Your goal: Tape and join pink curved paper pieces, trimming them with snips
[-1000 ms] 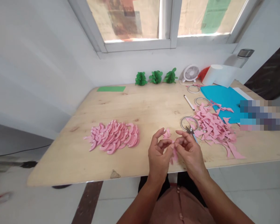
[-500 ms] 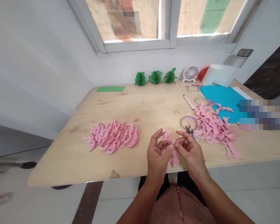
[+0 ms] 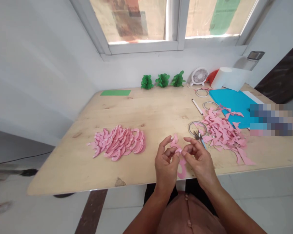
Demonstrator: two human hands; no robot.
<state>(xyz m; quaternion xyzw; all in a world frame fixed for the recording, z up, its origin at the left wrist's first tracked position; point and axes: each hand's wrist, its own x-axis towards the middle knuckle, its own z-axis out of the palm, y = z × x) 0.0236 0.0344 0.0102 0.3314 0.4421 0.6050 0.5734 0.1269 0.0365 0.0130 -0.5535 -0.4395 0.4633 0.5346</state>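
A curved pink paper piece (image 3: 182, 171) hangs between my hands at the front of the table. My left hand (image 3: 166, 162) pinches its upper end between thumb and finger, with a small white bit on the raised index fingertip. Against the same end, the thumb and finger of my right hand (image 3: 197, 159) are pressed together. Just beyond my fingers lie small pink paper pieces (image 3: 174, 139). To the left sits a heap of curved pink paper pieces (image 3: 120, 143) with small white spots on them.
Pink paper scraps (image 3: 222, 130) pile up at the right, beside rolls of tape (image 3: 197, 122) and scissors (image 3: 202, 139). A white marker (image 3: 197, 106), blue sheets (image 3: 230, 100) and a small fan (image 3: 199, 76) lie farther back. Green paper ornaments (image 3: 162, 80) stand along the wall.
The pink paper piece has turned and hangs lower, its curved loop showing more between my hands. My left hand has shifted slightly right; both hands keep their pinch.
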